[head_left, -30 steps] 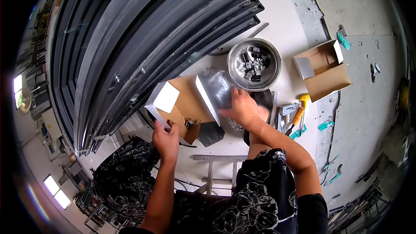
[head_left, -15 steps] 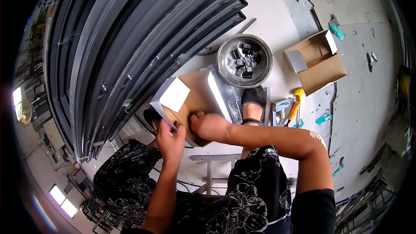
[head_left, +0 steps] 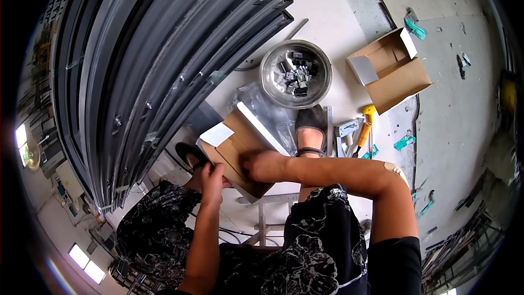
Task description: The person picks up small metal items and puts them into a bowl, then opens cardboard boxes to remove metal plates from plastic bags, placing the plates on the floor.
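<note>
An open cardboard box, brown inside with white outer flaps, stands tilted between my knees. My left hand is closed on its near left edge, thumb and fingers pinching the wall. My right hand reaches inside the box with curled fingers. Its fingertips are partly hidden and blurred, so what they hold, if anything, cannot be made out. Beyond the box, a round metal bowl holds several small black and silver metal pieces.
Long dark grey metal profiles are stacked at the left. A second open box lies at the right, near a yellow-handled tool and small metal parts. Clear plastic bags lie beyond my box. A metal stool frame is below.
The box has come nearer to me and tilted more, with my left hand still gripping its edge. My right hand has gone slightly deeper into it. The whole view has shifted a little.
</note>
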Available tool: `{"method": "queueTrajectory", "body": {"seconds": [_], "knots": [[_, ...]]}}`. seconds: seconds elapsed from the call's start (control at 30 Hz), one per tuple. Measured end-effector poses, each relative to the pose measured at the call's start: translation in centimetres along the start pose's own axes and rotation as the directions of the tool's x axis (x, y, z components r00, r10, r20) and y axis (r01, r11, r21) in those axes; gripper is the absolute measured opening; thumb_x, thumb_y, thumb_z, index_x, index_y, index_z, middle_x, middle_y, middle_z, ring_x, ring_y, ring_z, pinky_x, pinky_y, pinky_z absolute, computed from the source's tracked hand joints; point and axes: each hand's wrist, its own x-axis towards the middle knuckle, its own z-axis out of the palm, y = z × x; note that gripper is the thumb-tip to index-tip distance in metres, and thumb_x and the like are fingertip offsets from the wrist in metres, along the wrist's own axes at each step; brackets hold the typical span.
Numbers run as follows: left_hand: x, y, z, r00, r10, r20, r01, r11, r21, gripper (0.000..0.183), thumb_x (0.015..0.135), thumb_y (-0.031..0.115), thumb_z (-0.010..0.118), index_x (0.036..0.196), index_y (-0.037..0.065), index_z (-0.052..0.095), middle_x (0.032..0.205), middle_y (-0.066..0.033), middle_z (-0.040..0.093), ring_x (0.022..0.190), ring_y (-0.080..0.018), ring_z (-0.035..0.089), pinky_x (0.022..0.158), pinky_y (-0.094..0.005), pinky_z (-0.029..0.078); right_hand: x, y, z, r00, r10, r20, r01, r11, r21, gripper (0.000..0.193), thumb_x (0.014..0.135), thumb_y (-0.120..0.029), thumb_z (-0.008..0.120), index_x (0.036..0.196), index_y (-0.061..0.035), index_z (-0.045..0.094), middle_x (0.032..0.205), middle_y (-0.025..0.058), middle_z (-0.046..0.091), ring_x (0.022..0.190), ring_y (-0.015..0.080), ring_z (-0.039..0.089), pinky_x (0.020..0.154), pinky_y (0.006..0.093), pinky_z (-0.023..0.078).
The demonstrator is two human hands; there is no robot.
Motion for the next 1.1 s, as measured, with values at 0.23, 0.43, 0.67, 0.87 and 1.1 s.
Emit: {"method": "queueTrajectory", "body": {"seconds": [0.23,0.43,0.67,0.87,1.1], "knots": [[0.8,3.5,2.0,0.983,0.178,-0.041,-0.18,0.983,-0.031,0.042,0.089,0.022,0.056,0.127,0.006,0.049,0.112,-0.0127,0.062,0.091,-0.0235,0.066,0.065,-0.0384,0.058,-2.4,2.4,-3.1,0.925,0.192,-0.328,-0.249,0.958,-0.144,0.011,0.073,-0.011,0.059,0.081,-0.0071,0.064,0.085,0.0103,0.063,0.077,0.0266,0.065,0.063,0.0362,0.055],[2.1,4.4,1.9,0.952,0.285,-0.11,-0.283,0.959,0.033,0.035,0.088,0.009,0.052,0.121,-0.001,0.05,0.108,-0.0116,0.061,0.089,-0.0198,0.064,0.067,-0.0333,0.057,-7.6,1.7,-10.8,0.586,0.473,-0.658,-0.479,0.857,0.189,0.017,0.071,-0.009,0.063,0.086,-0.0072,0.055,0.086,0.0102,0.057,0.082,0.0298,0.059,0.068,0.0403,0.052],[1.0,4.7,2.4,0.698,0.687,-0.202,-0.51,0.675,0.533,0.024,0.086,0.009,0.056,0.108,-0.003,0.054,0.086,-0.006,0.062,0.076,-0.0117,0.056,0.062,-0.0256,0.048,-10.0,5.0,-13.9,0.381,0.264,-0.886,-0.606,0.795,-0.024,0.016,0.069,-0.008,0.068,0.082,-0.0092,0.059,0.096,0.0028,0.062,0.087,0.0233,0.06,0.067,0.0344,0.053],[0.6,4.4,2.0,0.737,0.604,-0.302,-0.543,0.796,0.268,0.024,0.086,0.009,0.058,0.106,-0.003,0.057,0.088,-0.005,0.062,0.075,-0.0123,0.055,0.066,-0.0266,0.047,-8.6,5.4,-12.7,0.112,0.435,-0.893,-0.532,0.785,0.316,0.016,0.073,-0.005,0.072,0.084,-0.008,0.061,0.075,0.0075,0.063,0.067,0.0284,0.061,0.058,0.0383,0.05],[3.7,-2.7,-4.4,0.934,0.074,-0.35,-0.105,0.992,-0.068,0.036,0.084,0.014,0.057,0.12,0.01,0.055,0.104,-0.0031,0.06,0.09,-0.0142,0.056,0.068,-0.0292,0.049,-8.9,7.5,-9.7,0.122,0.56,-0.819,-0.599,0.7,0.389,0.013,0.079,-0.004,0.069,0.09,-0.0049,0.063,0.083,0.0108,0.065,0.068,0.0291,0.064,0.059,0.0345,0.05]]}}
